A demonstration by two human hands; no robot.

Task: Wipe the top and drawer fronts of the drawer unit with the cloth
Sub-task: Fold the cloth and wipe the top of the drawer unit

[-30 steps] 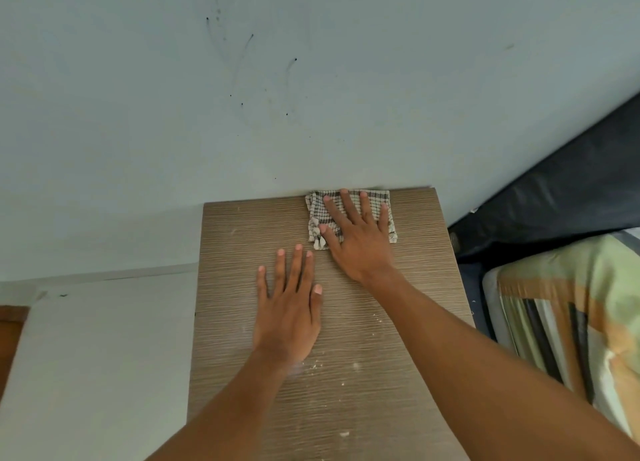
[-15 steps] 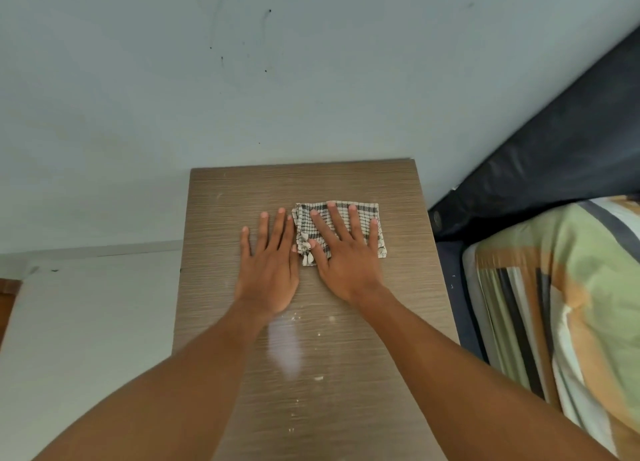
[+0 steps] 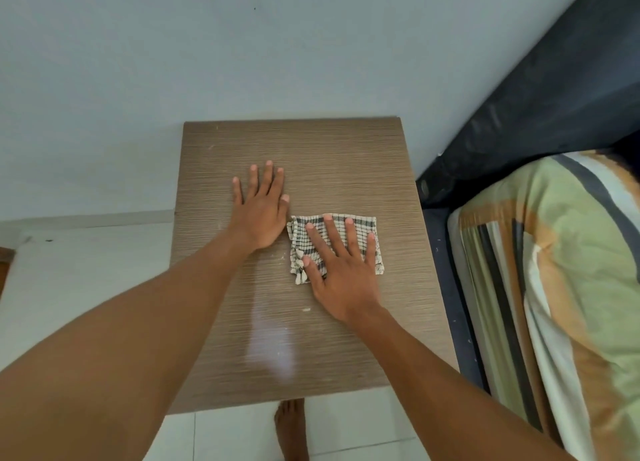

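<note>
From my feed the scene is evenly and softly lit, bright enough to read the wood grain on the drawer unit top point(image 3: 311, 156), with only faint shadows hugging the left hand point(image 3: 261, 215) and right hand point(image 3: 341, 270). A pale patch of glare point(image 3: 270, 343) smears the near part of that top. The wide lens bows the bed point(image 3: 561, 270) at the right edge, and the near forearms look soft.

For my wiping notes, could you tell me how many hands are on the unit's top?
2: the left hand lies flat on the bare top; the right hand presses the cloth beside it.
</note>
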